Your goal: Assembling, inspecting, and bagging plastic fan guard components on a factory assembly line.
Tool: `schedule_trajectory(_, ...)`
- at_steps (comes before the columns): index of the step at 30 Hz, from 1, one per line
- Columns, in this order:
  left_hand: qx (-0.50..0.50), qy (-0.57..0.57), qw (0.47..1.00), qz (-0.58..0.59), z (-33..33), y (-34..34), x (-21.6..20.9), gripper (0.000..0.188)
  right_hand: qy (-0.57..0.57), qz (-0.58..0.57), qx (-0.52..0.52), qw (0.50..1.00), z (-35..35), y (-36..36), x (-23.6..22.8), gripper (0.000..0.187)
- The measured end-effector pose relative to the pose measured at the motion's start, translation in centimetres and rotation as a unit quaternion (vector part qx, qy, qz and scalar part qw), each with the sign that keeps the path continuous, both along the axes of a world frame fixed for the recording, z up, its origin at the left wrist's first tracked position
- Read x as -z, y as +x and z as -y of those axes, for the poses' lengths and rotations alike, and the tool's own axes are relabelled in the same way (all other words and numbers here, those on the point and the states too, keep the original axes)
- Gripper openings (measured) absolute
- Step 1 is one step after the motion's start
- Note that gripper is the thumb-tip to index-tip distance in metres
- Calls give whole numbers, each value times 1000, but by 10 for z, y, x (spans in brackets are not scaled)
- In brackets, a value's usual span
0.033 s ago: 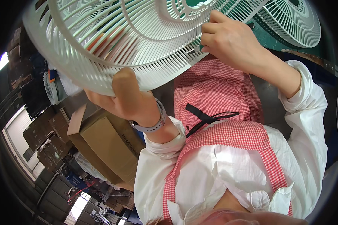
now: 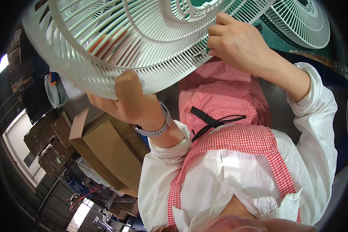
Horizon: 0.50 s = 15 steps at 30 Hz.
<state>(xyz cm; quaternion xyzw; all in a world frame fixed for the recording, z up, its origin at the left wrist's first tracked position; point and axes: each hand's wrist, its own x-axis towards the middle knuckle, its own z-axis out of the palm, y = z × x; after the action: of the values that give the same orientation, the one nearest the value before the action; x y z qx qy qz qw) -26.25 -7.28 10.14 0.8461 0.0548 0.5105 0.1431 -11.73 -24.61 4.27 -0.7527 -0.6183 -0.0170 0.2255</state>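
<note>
A large white plastic fan grille point(image 2: 158, 71) is tilted up in front of me, its top cut off by the view's edge. My left hand point(image 2: 129, 98) is closed round its lower left rim, with the thumb on the near side. At the lower right rim, my right hand point(image 2: 237, 44) is closed, fingers curled. A slim blade-like tool point(image 2: 199, 55) shows as a short dark piece beside those fingertips, against the rim; the hand hides most of it, so its exact kind is unclear.
Another white fan grille point(image 2: 297, 25) lies on the green work surface point(image 2: 276, 42) at the far right. An open cardboard box point(image 2: 108, 143) stands at lower left, near stacked brown cartons point(image 2: 54, 135). Orange items show behind the grille's slats.
The dark piece by my right fingertips sits slightly differently against the rim, and the right hand has shifted very slightly. My left hand keeps its hold on the grille.
</note>
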Motion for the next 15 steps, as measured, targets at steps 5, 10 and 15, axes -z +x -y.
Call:
schedule_trajectory(5, -12, 90, 995, -44, -2, -4, -4, 6, 8, -2, -16, 1000, 0, -6, 0, 13)
schedule_trajectory(10, -7, -36, 998, -51, 4, -2, -5, 6, 20, 35, -10, 999, -6, 0, 4, 13)
schedule_trajectory(15, -13, 48, 998, -31, -13, -7, 12, 4, 51, 39, -2, 998, -7, 5, 9, 15)
